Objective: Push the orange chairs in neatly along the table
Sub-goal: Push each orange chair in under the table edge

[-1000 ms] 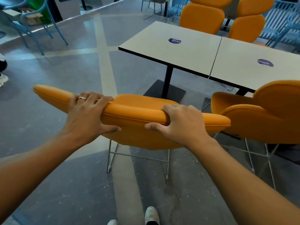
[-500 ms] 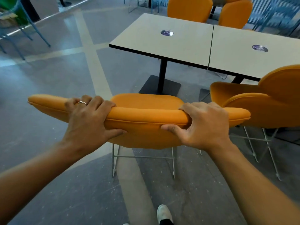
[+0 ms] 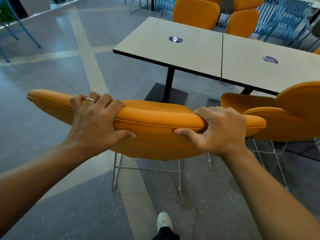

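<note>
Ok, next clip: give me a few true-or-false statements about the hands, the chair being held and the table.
1. The left hand and the right hand both grip the top edge of the backrest of the orange chair. True.
2. The ring is on the right hand. False: it is on a finger of the left hand.
3. The held chair is tucked under the table. False: it stands clear of the table's near edge.
4. Each half of the table carries a round dark sticker. True.
5. A second orange chair stands to the right of the held one. True.
</note>
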Tool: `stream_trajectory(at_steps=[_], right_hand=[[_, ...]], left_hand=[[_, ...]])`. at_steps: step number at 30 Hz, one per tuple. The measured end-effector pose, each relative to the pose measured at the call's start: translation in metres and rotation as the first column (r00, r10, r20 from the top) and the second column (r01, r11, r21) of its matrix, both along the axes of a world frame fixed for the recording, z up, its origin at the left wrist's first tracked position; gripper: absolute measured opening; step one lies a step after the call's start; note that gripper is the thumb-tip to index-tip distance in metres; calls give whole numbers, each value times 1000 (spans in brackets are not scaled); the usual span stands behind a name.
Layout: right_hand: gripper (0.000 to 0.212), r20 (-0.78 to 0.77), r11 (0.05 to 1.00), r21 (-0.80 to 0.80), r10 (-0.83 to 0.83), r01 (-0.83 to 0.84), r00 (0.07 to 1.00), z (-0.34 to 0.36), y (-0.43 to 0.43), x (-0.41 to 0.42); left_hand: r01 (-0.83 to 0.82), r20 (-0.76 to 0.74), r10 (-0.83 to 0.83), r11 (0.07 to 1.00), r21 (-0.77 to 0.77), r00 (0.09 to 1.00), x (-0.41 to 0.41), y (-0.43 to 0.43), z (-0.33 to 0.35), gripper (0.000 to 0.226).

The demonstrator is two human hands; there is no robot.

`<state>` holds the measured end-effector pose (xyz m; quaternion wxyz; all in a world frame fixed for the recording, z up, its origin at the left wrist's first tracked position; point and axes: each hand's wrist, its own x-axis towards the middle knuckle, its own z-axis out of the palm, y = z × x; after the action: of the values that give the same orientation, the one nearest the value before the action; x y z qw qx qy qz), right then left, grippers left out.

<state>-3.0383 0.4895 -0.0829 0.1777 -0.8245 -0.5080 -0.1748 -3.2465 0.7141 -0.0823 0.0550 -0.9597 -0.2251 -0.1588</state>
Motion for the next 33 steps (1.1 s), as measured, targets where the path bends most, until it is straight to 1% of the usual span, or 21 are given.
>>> stream_trajectory(at_steps=[5, 12, 17, 24, 29, 33], right_hand=[[80, 20, 1000, 22, 1, -1, 1000, 10, 12, 28], [76, 20, 999, 24, -21, 20, 1000, -5, 27, 35], [78, 7, 998, 24, -58, 58, 998, -11, 46, 39], [76, 31, 997, 15, -77, 77, 997, -11, 68, 66], [76, 15, 996, 7, -90, 90, 996, -9, 83, 95], [77, -51, 996, -3, -91, 91, 995, -6, 93, 122]], left_hand=[[11, 41, -12, 1000, 16, 999, 25, 10, 7, 74], [11, 21, -10, 1000, -2, 1000, 39, 30, -5, 75], [15, 1, -15, 999, -37, 1000, 53, 55, -9, 75], [34, 36, -33, 999, -34, 999, 83, 80, -12, 73], [33, 60, -30, 999, -44, 998, 112, 93, -13, 71], [31, 83, -27, 998, -45, 996, 136, 98, -13, 71]])
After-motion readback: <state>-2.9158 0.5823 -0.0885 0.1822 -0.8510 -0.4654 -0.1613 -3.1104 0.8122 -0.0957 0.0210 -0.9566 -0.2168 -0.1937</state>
